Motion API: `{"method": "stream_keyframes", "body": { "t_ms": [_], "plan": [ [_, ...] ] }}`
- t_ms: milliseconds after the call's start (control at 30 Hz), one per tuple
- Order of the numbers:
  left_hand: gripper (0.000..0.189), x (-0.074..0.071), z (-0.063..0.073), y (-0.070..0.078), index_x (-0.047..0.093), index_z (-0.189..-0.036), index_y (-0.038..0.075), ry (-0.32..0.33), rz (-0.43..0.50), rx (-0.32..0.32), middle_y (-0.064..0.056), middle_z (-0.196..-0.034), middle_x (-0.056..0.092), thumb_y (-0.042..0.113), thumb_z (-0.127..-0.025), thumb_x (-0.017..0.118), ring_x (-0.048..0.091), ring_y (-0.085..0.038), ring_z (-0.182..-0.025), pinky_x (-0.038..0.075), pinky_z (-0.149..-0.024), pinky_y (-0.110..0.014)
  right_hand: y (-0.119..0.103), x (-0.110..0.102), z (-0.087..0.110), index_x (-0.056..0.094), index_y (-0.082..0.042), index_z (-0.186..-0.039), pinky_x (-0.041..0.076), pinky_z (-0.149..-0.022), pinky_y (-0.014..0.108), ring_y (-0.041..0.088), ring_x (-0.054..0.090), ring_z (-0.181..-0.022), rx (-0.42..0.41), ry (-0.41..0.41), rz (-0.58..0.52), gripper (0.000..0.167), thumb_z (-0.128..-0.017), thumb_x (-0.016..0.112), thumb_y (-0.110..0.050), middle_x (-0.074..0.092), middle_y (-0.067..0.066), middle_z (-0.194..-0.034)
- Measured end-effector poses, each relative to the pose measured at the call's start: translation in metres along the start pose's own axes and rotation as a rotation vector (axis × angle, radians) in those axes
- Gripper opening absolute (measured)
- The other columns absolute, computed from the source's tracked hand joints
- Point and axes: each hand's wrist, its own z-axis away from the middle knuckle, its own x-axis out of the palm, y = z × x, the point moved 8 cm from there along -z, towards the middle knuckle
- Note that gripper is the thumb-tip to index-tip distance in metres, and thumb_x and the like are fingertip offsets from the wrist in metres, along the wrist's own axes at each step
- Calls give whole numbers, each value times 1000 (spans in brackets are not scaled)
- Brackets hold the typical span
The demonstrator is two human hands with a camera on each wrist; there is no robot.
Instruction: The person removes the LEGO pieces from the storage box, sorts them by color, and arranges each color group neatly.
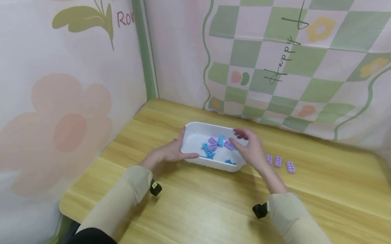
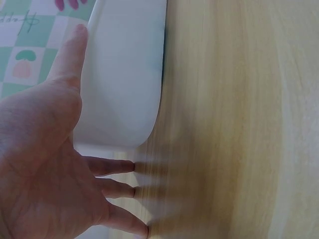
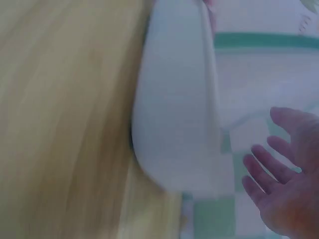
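Head view: white tray [image 1: 212,164] upright on wooden table [image 1: 204,217], open side up, with long axis roughly left to right and right end slightly nearer the person. Inside: purple blocks [image 1: 212,143] and blue blocks [image 1: 208,152], set at mixed angles. Right of tray: loose purple blocks [image 1: 278,161], three in a row, studs up, long axes roughly near to far. Left hand [image 1: 167,150] at left end of tray, extended, with thumb on near rim. Right hand [image 1: 252,150] above right end, with fingers apart and loosely bent, holding nothing visible. Behind table: checked cloth [image 1: 280,44] with flowers and lettering. At left: floral cloth [image 1: 52,100].

Left wrist view: tray wall running top to bottom, with rounded corner at lower end. Left thumb along rim; other fingers straight and spread beyond corner, near tabletop.

Right wrist view: tray blurred, again lengthwise top to bottom. Right hand relaxed, apart from tray in picture, before checked cloth.
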Motion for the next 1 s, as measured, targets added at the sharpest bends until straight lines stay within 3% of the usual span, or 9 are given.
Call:
{"method": "stream_keyframes", "body": {
  "t_ms": [133,267,367,467,633,733,1000],
  "plan": [
    [129,3,0,-4,-18,-174,11,10,-14,1,-26,-154,54,47,-99,80,61,-41,-137,50,-122,-58,0,38,-14,75,9,-119,63,-90,47,38,74,-97,8,-79,83,27,-105,73,-14,79,26,-107],
    [130,9,1,-8,-19,-174,10,5,-37,-18,-31,-162,48,51,-99,78,55,-46,-147,45,-127,-60,15,66,-21,78,4,-108,59,-77,37,29,71,-87,89,-159,205,32,-104,76,-27,79,19,-98],
    [131,12,1,-7,-22,-174,12,-12,-42,-32,-32,-166,44,53,-99,77,50,-48,-152,43,-129,-61,29,76,-22,80,1,-104,54,-70,35,24,66,-80,164,-205,256,36,-102,79,-35,77,14,-93],
    [132,9,0,-2,-23,-173,11,-8,-50,-27,-33,-167,43,53,-99,78,48,-50,-153,41,-130,-63,34,79,-25,80,-1,-101,52,-66,34,22,63,-75,160,-212,279,38,-100,81,-39,76,11,-87],
    [131,1,-3,1,-22,-173,12,3,-67,-26,-34,-166,43,51,-99,78,46,-50,-155,39,-131,-64,30,79,-32,79,0,-105,52,-68,36,22,63,-76,94,-200,336,40,-99,81,-40,75,10,-88],
    [131,0,-3,-1,-23,-173,13,-7,-80,-35,-33,-165,45,53,-99,77,52,-47,-150,44,-127,-61,28,82,-33,78,1,-112,53,-71,38,25,64,-80,86,-210,343,41,-100,80,-38,75,13,-92],
    [133,-2,-2,-9,-27,-172,14,-5,-79,-45,-33,-157,52,53,-100,77,58,-44,-140,50,-122,-58,28,95,-37,78,2,-121,63,-93,49,33,76,-100,7,-223,234,43,-100,82,-35,81,19,-110]
  ]
}}
